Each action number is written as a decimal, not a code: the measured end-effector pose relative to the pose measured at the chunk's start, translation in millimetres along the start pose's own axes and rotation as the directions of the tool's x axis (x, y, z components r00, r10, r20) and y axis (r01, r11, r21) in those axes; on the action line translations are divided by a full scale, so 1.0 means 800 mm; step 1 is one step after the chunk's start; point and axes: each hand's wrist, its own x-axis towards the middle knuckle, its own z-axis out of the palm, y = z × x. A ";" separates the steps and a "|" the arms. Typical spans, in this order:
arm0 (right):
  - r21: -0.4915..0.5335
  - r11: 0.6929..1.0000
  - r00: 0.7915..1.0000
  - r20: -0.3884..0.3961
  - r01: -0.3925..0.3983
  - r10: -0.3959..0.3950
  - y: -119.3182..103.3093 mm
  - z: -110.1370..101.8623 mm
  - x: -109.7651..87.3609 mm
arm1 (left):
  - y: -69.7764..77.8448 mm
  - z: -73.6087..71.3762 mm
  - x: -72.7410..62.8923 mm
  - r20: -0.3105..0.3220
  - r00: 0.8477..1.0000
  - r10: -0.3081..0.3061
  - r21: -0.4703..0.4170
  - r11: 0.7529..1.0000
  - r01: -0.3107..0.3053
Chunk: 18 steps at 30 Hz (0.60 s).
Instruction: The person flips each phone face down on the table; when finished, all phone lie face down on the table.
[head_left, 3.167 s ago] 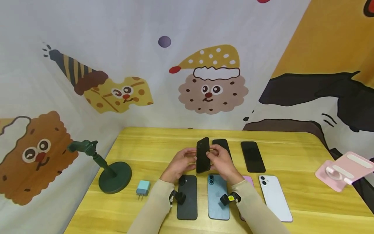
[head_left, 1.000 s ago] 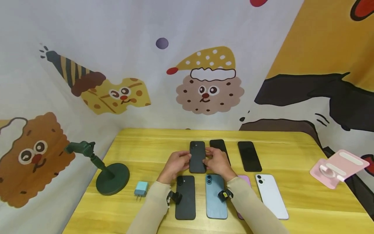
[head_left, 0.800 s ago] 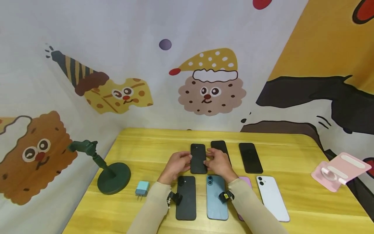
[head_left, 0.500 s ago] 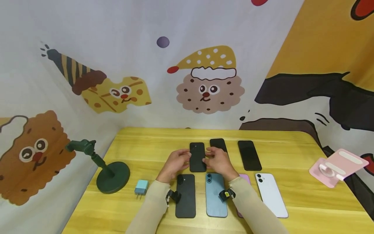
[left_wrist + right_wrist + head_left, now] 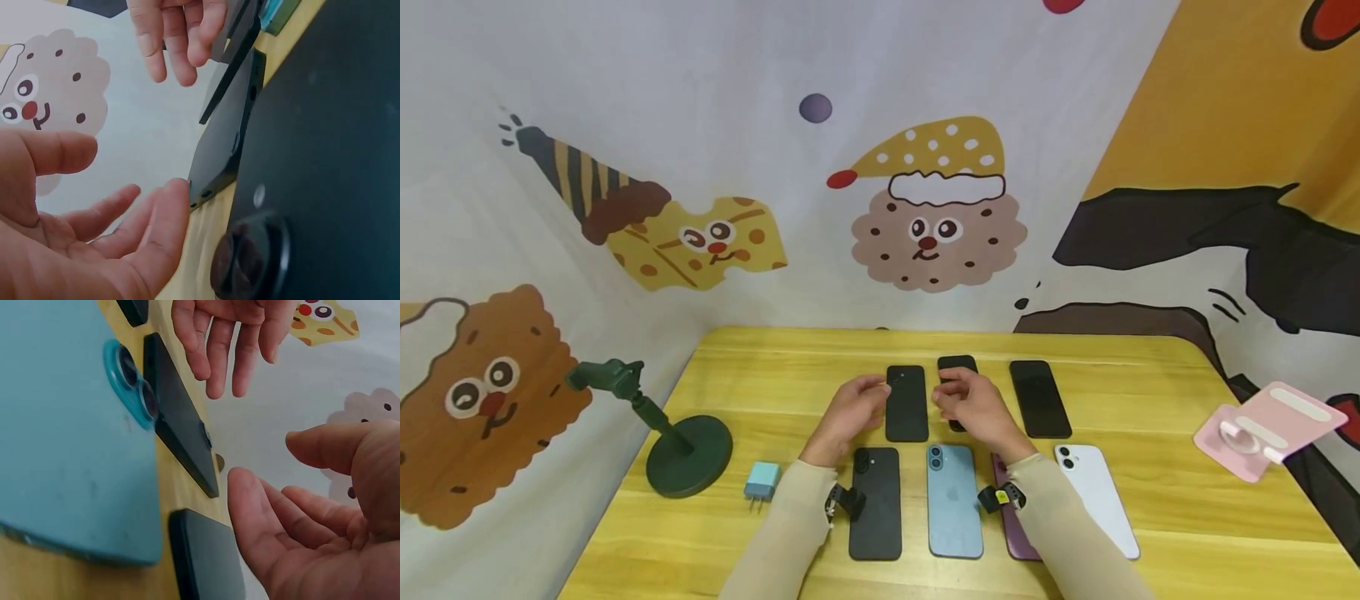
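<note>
A black phone (image 5: 907,403) lies flat, camera side up, in the back row of the wooden table. My left hand (image 5: 850,417) hovers at its left edge, fingers loosely bent, holding nothing; in the left wrist view the thumb and fingers (image 5: 164,234) are spread apart. My right hand (image 5: 979,410) is off the phone's right side, partly covering a second black phone (image 5: 957,362). In the right wrist view this hand (image 5: 319,519) has a gap between thumb and fingers. Closer to me lie another black phone (image 5: 876,508) and a blue phone (image 5: 955,504).
A purple phone (image 5: 1017,533) is partly under my right forearm, beside a white phone (image 5: 1097,500). A third back-row black phone (image 5: 1040,398) lies further right. A green stand (image 5: 688,454) and blue charger plug (image 5: 763,480) are left; a pink stand (image 5: 1262,429) is right.
Earlier both hands held the black phone up and tilted. It then came down flat on the table. Now both hands are off it, the right hand having moved away to the right.
</note>
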 end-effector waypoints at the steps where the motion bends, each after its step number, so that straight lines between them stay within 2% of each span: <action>1: -0.006 1.000 1.000 0.003 0.007 -0.007 -0.001 -0.003 0.000 | 0.001 0.002 0.000 -0.003 1.000 0.009 -0.006 1.000 -0.009; 5: -0.051 0.998 1.000 -0.002 0.029 -0.029 -0.003 -0.015 0.000 | 0.005 0.012 0.002 -0.017 0.999 0.043 -0.018 0.999 -0.043; 11: -0.120 0.992 0.998 -0.053 0.035 -0.041 -0.002 -0.032 0.002 | 0.009 0.033 0.008 -0.022 0.996 0.091 0.016 0.996 -0.090; 18: -0.223 0.974 0.992 -0.111 0.035 -0.061 0.009 -0.051 0.007 | 0.008 0.058 0.019 -0.008 0.997 0.075 0.010 0.997 -0.075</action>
